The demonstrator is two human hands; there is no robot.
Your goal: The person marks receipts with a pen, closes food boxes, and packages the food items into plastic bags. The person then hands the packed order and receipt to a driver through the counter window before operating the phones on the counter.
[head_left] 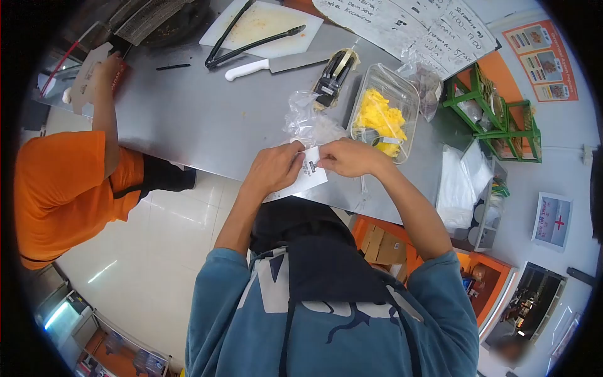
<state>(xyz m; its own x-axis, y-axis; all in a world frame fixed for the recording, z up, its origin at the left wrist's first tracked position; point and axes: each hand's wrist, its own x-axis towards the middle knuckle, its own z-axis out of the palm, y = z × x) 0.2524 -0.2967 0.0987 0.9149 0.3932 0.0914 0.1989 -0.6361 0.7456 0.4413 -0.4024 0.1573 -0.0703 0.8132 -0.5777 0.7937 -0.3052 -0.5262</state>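
My left hand (274, 168) grips the upper left edge of a white paper piece with black print (306, 181) at the table's front edge. With fingers pinched, my right hand (349, 157) holds the paper's upper right side near the print. Whether it is a single sheet or a small paper bag I cannot tell. Crumpled clear plastic (308, 119) lies just beyond both hands. Right of it stands a clear plastic container (411, 94) with a yellow, shredded-looking food (380, 116) and a utensil inside.
Black tongs (251, 49) rest on a white cutting board (295, 43). A white-handled knife (257, 68) lies near a tray of black-handled items (336, 78). Green baskets (477, 103) stand right, above white plastic bags (455, 188). At left, a person in orange (69, 182) handles a box (88, 81).
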